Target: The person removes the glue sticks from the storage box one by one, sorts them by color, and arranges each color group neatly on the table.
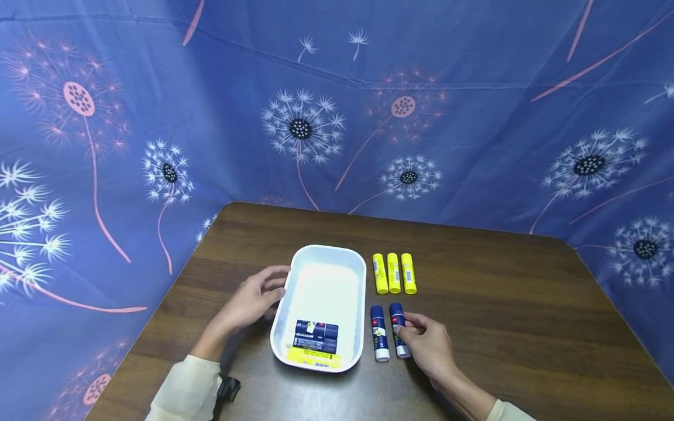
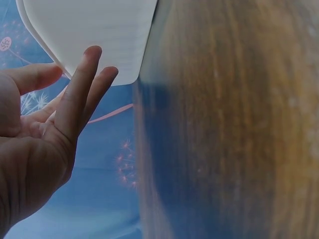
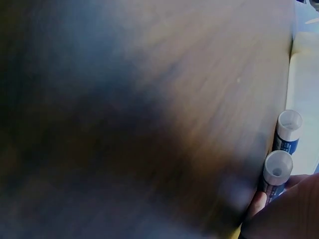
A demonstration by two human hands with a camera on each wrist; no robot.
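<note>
My left hand holds the left side of a white plastic tray, its thumb at the rim. In the left wrist view the fingers lie along the tray's outer wall. My right hand pinches a dark blue glue stick with a white end, low over the table. Close to its left lies another blue glue stick. Two blue glue sticks lie crosswise at the tray's near end, beside yellow glue. In the right wrist view the pinched stick's white end shows.
Three yellow glue sticks lie in a row right of the tray, beyond the blue pair. All stand on a brown wooden table. A blue curtain with dandelion prints hangs behind it. A black strap is at the left sleeve.
</note>
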